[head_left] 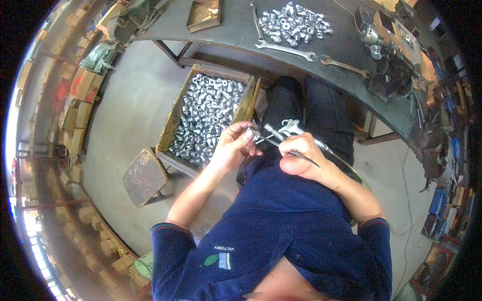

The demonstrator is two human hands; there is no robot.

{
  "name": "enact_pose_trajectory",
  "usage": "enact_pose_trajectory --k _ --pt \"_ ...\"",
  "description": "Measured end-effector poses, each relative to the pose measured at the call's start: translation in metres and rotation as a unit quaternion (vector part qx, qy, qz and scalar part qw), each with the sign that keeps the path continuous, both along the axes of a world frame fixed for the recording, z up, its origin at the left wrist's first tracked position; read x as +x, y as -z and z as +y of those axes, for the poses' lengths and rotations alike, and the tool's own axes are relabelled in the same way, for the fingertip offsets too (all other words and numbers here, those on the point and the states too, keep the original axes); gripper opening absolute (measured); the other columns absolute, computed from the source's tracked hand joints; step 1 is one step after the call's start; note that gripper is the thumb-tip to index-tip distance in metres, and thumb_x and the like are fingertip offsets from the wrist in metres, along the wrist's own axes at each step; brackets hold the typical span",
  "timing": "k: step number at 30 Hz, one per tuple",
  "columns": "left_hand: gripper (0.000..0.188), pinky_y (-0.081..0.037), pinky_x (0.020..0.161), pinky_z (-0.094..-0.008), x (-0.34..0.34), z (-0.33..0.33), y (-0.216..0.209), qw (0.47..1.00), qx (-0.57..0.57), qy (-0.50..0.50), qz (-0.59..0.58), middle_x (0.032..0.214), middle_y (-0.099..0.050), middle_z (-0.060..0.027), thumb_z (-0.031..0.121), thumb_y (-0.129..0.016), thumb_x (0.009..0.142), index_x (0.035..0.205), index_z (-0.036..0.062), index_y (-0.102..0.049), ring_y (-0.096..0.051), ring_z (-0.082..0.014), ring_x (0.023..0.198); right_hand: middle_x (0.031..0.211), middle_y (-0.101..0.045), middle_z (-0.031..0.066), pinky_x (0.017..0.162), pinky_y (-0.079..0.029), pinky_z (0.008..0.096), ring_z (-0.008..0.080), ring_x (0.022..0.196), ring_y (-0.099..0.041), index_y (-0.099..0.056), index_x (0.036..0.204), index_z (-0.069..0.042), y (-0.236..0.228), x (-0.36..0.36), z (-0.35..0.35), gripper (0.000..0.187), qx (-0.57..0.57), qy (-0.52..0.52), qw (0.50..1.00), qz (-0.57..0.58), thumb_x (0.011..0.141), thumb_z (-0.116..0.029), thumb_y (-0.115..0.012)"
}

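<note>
Over my lap, my left hand [236, 144] pinches a small silver metal fitting [254, 134] between thumb and fingers. My right hand [303, 154] is closed around a slim pointed metal tool [307, 159] with a dark, curved end; its thin other end reaches toward the fitting. Whether it touches the fitting I cannot tell. A silver air blow gun [291, 126] sits against the fingers of my right hand, its nozzle toward my left hand. From its rear a thin hose [346, 164] runs off to the right. My grip on the gun is partly hidden.
A wooden crate [173, 118] full of silver fittings stands left of my knees, beside a worn stool [144, 176]. On the dark workbench [221, 42] ahead are a pile of fittings [291, 23], an open-end wrench [286, 50], a rusty wrench [345, 66] and a shallow tray [203, 22].
</note>
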State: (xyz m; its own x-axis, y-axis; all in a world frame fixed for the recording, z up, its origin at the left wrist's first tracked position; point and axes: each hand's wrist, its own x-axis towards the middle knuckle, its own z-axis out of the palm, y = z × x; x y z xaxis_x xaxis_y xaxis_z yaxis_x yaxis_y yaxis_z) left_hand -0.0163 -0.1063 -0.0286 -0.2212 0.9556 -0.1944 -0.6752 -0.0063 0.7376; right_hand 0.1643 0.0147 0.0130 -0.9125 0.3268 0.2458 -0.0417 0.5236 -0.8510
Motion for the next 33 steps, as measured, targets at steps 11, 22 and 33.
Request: enact_pose_trajectory --k 11,22,33 --pt "0.028 -0.054 0.063 -0.0286 -0.013 -0.001 -0.01 0.971 -0.006 -0.002 0.24 0.086 -0.063 -0.0082 0.005 -0.071 0.077 0.102 -0.0003 -0.059 -0.063 -0.0177 0.067 0.056 -0.049 0.0122 0.049 -0.038 0.0404 0.0326 0.053 -0.052 -0.048 0.059 -0.007 -0.003 -0.004 0.002 0.02 0.051 -0.045 0.997 -0.022 0.062 -0.021 -0.063" --pt "0.032 -0.044 0.051 -0.0314 -0.012 0.002 -0.043 0.673 0.06 -0.028 0.737 0.07 -0.05 -0.0064 0.007 -0.078 0.057 0.087 0.0087 -0.068 -0.055 -0.02 0.058 0.053 -0.051 0.0141 0.049 -0.04 0.042 0.0339 0.052 -0.054 -0.054 0.055 -0.006 -0.002 -0.012 -0.006 0.015 0.076 -0.047 0.991 -0.103 0.058 -0.019 -0.061" --pt "0.03 -0.046 0.055 -0.0265 -0.029 0.003 -0.053 0.843 0.033 0.054 0.534 0.075 -0.058 -0.0041 0.015 -0.073 0.075 0.1 0.0012 -0.063 -0.057 -0.0124 0.064 0.056 -0.052 0.0123 0.05 -0.04 0.0391 0.0332 0.054 -0.055 -0.051 0.061 -0.007 -0.002 -0.012 -0.005 0.015 0.078 -0.05 0.994 -0.064 0.06 -0.016 -0.063"
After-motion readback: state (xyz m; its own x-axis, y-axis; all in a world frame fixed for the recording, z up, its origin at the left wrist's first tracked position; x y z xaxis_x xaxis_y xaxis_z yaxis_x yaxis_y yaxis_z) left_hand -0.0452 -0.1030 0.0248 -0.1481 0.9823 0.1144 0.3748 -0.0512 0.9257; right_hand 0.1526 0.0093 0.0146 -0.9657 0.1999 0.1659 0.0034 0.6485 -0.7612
